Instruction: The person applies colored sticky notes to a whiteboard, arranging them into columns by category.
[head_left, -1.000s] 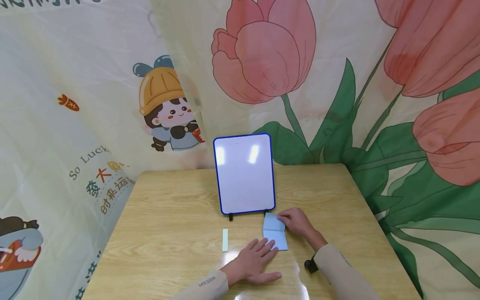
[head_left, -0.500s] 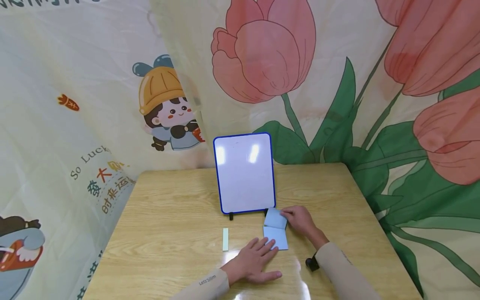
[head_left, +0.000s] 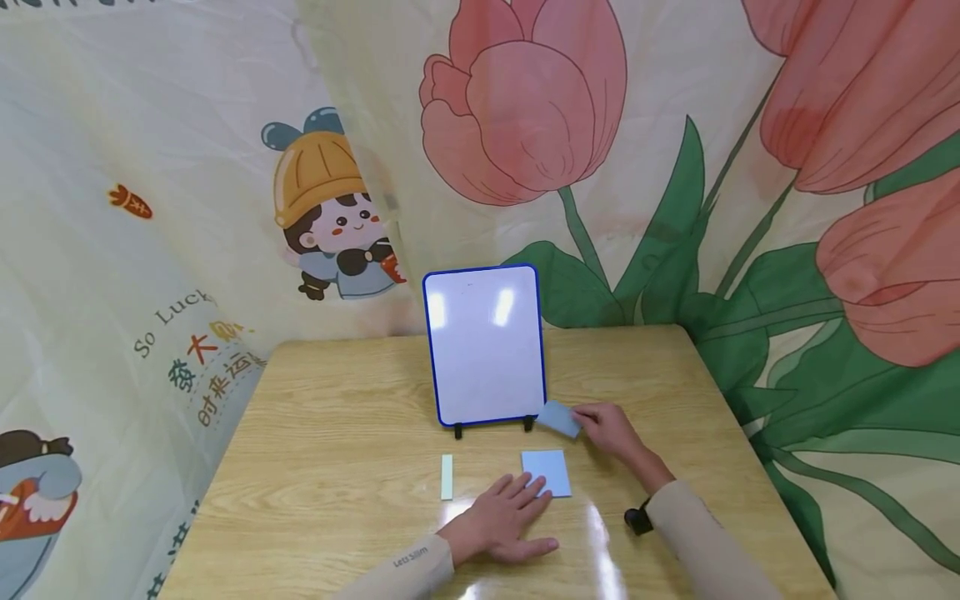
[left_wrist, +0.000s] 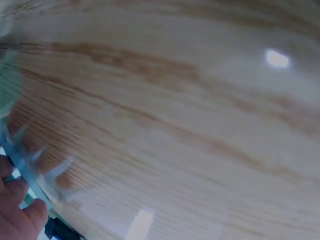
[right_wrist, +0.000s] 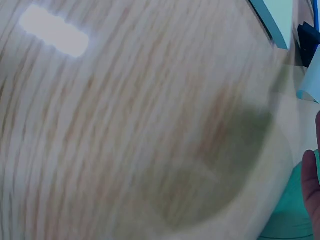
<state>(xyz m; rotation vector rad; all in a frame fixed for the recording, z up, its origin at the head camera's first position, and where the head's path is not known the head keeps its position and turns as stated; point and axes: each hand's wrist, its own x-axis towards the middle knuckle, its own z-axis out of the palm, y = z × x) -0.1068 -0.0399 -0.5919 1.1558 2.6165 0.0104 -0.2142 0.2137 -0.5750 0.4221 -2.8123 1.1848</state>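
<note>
A blue sticky note pad (head_left: 551, 467) lies on the table, and my left hand (head_left: 510, 518) rests its spread fingertips on the pad's near left corner. Beyond the pad, my right hand (head_left: 613, 432) pinches a single blue sticky note (head_left: 558, 418) at its right edge. The note is tilted and apart from the pad, close to the right foot of the whiteboard. In the right wrist view, part of the note (right_wrist: 312, 82) shows at the right edge, above the fingers (right_wrist: 310, 175). The left wrist view catches only part of the left hand (left_wrist: 20, 212) at its lower left.
A small whiteboard (head_left: 486, 350) with a blue frame stands upright on black feet at the back of the table (head_left: 337, 417). A narrow pale green strip (head_left: 447, 477) lies left of the pad. Printed cloth (head_left: 660, 125) hangs behind the table.
My right hand has moved away and slightly right, and the sticky note it pinches has come off the pad. My left hand has stayed on the pad.
</note>
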